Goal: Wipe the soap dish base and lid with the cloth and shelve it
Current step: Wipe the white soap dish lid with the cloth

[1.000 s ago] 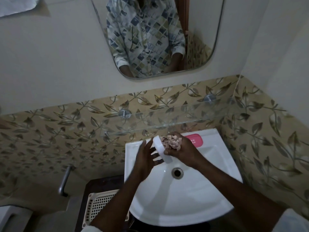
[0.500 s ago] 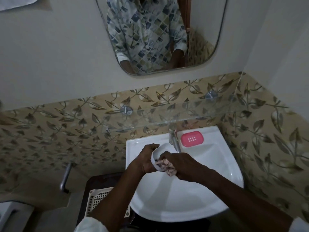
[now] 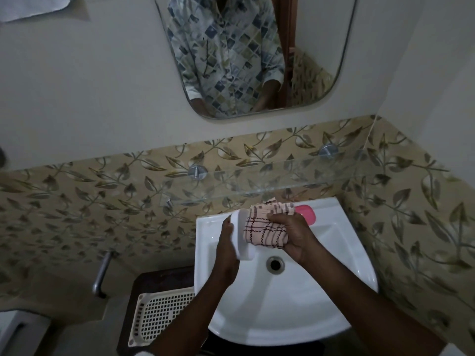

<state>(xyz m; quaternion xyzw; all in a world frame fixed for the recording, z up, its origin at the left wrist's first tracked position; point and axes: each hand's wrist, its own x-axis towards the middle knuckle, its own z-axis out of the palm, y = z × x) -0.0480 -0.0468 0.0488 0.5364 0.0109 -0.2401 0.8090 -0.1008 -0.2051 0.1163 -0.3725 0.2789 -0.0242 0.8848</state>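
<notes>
My left hand (image 3: 226, 249) holds a white soap dish part (image 3: 241, 235) on edge above the white sink (image 3: 334, 291); whether it is base or lid I cannot tell. My right hand (image 3: 290, 235) grips a pink checked cloth (image 3: 264, 227) and presses it against the white part's inner side. A pink soap dish part (image 3: 307, 213) lies on the sink's back ledge, partly hidden behind my right hand and the cloth. The tap is hidden behind the cloth.
A glass shelf (image 3: 257, 181) on two metal pegs runs along the leaf-patterned tiles above the sink. A mirror (image 3: 252, 55) hangs higher up. A cream plastic basket (image 3: 159, 314) sits on a dark stand left of the sink, beside a metal pipe (image 3: 101, 273).
Both hands rose from low in the basin toward the back ledge. The white part turned more upright and the cloth spread over its inner side, now covering the tap.
</notes>
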